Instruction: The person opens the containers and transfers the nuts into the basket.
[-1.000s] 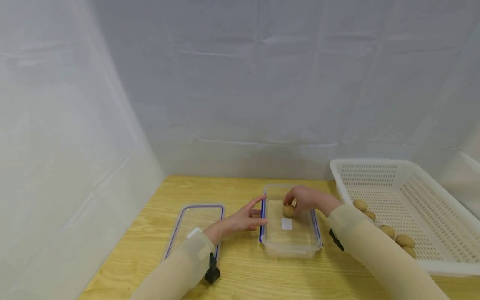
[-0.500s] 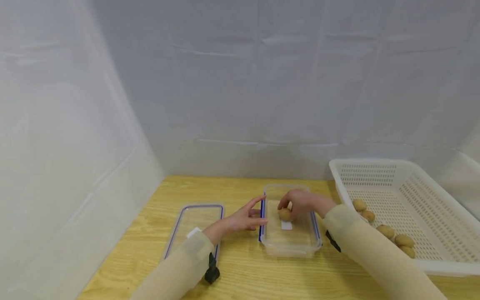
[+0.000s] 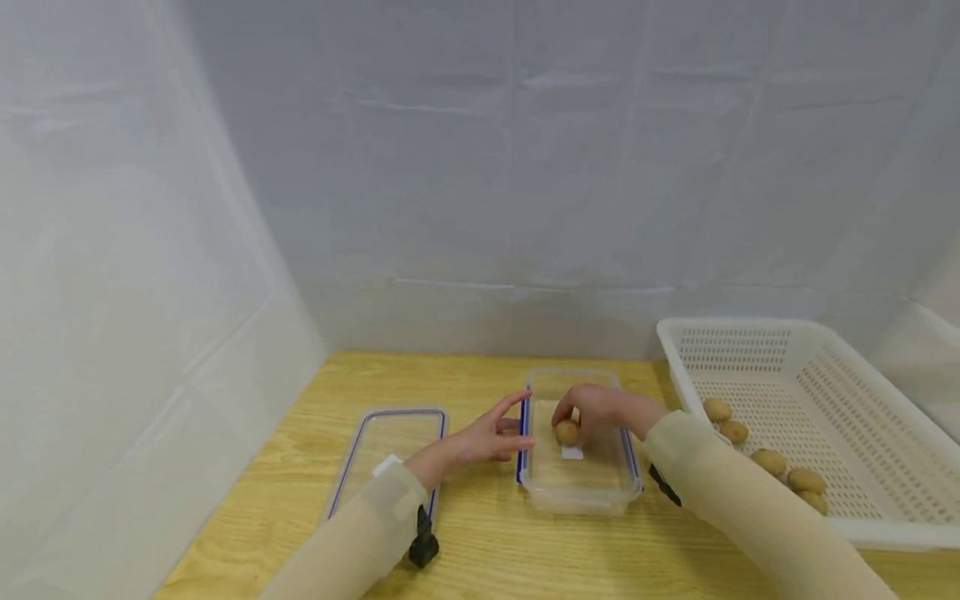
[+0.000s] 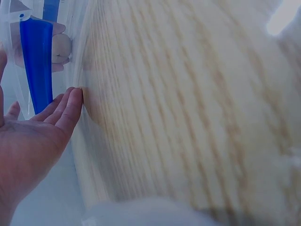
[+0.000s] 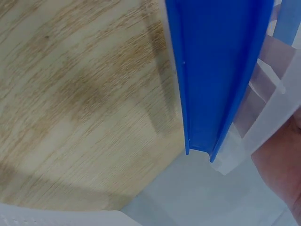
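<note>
In the head view, a clear plastic food container (image 3: pixel 577 496) with blue side latches stands in the middle of the table. My right hand (image 3: pixel 596 410) reaches inside it and pinches a small tan potato (image 3: pixel 567 432), low over a white label (image 3: pixel 572 453). Outstretched fingers of my left hand (image 3: pixel 487 437) touch the container's left side. The left wrist view shows that hand's fingertips at the wall below a blue latch (image 4: pixel 37 66), with the potato (image 4: pixel 61 48) seen through the plastic. Another latch (image 5: pixel 216 75) covers part of my right hand (image 5: pixel 282 165) in the right wrist view.
A white perforated basket (image 3: pixel 817 400) stands at the right, with several potatoes (image 3: pixel 768 461) along its left side. The clear container lid (image 3: pixel 405 425) with a blue seal lies at the left, partly under my left forearm. White sheeting (image 3: pixel 480 208) encloses the table (image 3: pixel 480 542).
My right hand has moved slightly left and towards me inside the container, carrying the potato over the label. My left hand stays at the container's side.
</note>
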The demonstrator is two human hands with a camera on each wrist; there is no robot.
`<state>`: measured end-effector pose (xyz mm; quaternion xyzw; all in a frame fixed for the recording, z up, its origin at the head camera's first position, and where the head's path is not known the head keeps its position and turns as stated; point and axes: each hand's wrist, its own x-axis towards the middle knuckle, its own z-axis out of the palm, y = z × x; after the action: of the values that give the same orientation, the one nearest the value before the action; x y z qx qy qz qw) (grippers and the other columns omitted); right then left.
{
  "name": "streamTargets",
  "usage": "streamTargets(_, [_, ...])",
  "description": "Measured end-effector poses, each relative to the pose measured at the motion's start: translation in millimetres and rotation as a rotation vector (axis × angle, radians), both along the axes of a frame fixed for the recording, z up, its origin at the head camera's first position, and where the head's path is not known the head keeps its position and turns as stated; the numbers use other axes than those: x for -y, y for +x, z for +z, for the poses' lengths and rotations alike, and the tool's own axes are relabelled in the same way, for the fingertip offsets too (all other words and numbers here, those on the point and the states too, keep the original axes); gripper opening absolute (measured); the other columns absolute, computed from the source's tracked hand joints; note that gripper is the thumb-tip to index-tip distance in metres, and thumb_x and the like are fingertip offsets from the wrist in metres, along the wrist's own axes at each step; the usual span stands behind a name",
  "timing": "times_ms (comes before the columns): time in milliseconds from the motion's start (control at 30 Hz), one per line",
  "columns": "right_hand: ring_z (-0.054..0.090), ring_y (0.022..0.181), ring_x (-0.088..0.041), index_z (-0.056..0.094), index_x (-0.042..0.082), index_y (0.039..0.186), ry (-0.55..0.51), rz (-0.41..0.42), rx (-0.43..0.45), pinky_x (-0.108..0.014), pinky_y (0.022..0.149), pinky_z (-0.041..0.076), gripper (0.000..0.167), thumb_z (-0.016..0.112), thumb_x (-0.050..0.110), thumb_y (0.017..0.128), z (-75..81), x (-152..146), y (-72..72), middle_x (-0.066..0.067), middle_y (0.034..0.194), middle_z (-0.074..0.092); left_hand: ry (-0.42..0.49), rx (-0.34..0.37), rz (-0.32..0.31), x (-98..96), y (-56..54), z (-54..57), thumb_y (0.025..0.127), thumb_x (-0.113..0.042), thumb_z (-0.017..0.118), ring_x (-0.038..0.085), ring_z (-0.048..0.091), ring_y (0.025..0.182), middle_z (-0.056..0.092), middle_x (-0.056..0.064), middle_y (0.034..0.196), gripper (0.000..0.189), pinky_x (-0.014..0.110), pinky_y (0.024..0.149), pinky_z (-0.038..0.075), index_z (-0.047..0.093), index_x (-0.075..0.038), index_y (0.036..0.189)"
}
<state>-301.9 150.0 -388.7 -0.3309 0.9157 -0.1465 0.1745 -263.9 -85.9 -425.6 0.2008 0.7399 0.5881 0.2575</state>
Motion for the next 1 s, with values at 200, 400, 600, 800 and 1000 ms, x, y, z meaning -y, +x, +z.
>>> streamTargets(200, [0.061, 0.097, -0.019, 0.073, 0.005, 0.107, -0.018, 0.029, -0.020, -0.035, 0.087, 0.049, 0.040, 0.079, -0.007, 0.070, 5.9, 1, -0.6, -0.002, 0.103, 0.069, 0.002, 0.005, -0.003, 0.3, -0.8, -1.6, 0.096, -0.018, 0.064, 0.035, 0.045, 0.128, 0.033, 0.029, 0.148, 0.078, 0.047, 0.093, 0.046, 0.016, -0.023, 0.157])
streamTargets(400, [0.061, 0.096, -0.018, 0.071, 0.004, 0.112, -0.034, 0.025, -0.025, -0.031, 0.082, 0.050, 0.043, 0.079, -0.005, 0.071, 22.0, -3, -2.5, -0.003, 0.106, 0.068, 0.006, -0.004, -0.019, 0.0, -2.5, -2.6, 0.096, -0.017, 0.063, 0.038, 0.044, 0.128, 0.032, 0.031, 0.148, 0.078, 0.049, 0.092, 0.046, 0.015, -0.021, 0.157])
streamTargets(600, [0.060, 0.100, -0.025, 0.066, -0.002, 0.119, -0.127, 0.000, 0.070, -0.031, 0.077, 0.052, 0.042, 0.074, -0.004, 0.078, 45.1, -16, 1.5, -0.010, 0.114, 0.065, 0.002, -0.006, -0.023, 0.3, -2.8, -1.6, 0.096, -0.018, 0.063, 0.039, 0.045, 0.128, 0.031, 0.031, 0.148, 0.079, 0.048, 0.093, 0.046, 0.014, -0.021, 0.157])
streamTargets(800, [0.062, 0.099, -0.026, 0.062, -0.002, 0.124, -0.178, -0.048, 0.106, -0.033, 0.078, 0.053, 0.044, 0.074, 0.000, 0.082, 67.3, -35, 8.1, -0.016, 0.121, 0.060, 0.001, -0.001, -0.022, -0.7, -3.6, -0.1, 0.096, -0.018, 0.063, 0.040, 0.045, 0.127, 0.031, 0.032, 0.148, 0.079, 0.049, 0.093, 0.045, 0.014, -0.022, 0.157])
streamTargets(1000, [0.065, 0.095, -0.027, 0.059, -0.007, 0.127, -0.267, -0.045, 0.129, -0.036, 0.078, 0.054, 0.045, 0.072, 0.001, 0.085, 85.6, -53, 17.0, -0.023, 0.124, 0.058, -0.010, -0.005, -0.017, 0.6, -2.3, 1.6, 0.096, -0.017, 0.063, 0.042, 0.042, 0.129, 0.029, 0.032, 0.149, 0.078, 0.051, 0.094, 0.044, 0.013, -0.022, 0.157])
